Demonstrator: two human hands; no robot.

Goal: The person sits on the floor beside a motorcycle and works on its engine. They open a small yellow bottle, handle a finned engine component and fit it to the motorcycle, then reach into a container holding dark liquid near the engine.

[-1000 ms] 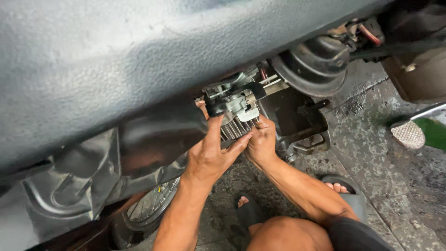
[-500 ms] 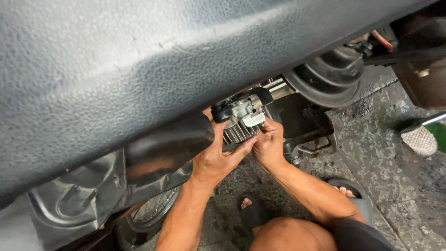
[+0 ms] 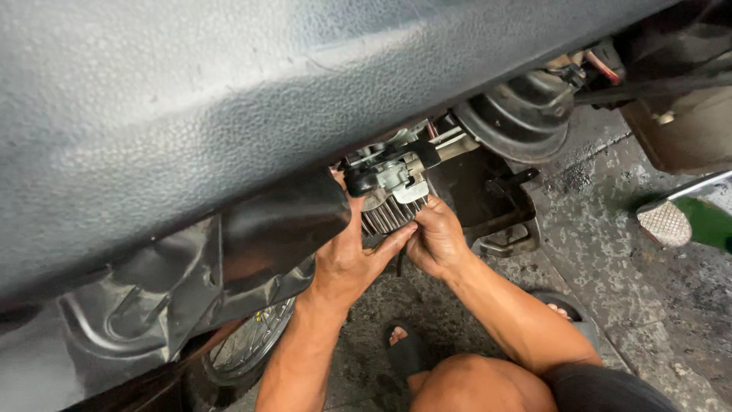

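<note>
Fingers (image 3: 396, 238) of both hands grip the finned engine part (image 3: 389, 214) under the seat (image 3: 229, 99), apparently fitting it; next needs steady alignment.

A grey finned engine cylinder (image 3: 389, 214) with a black hose above sits tucked under the motorcycle seat.
</note>
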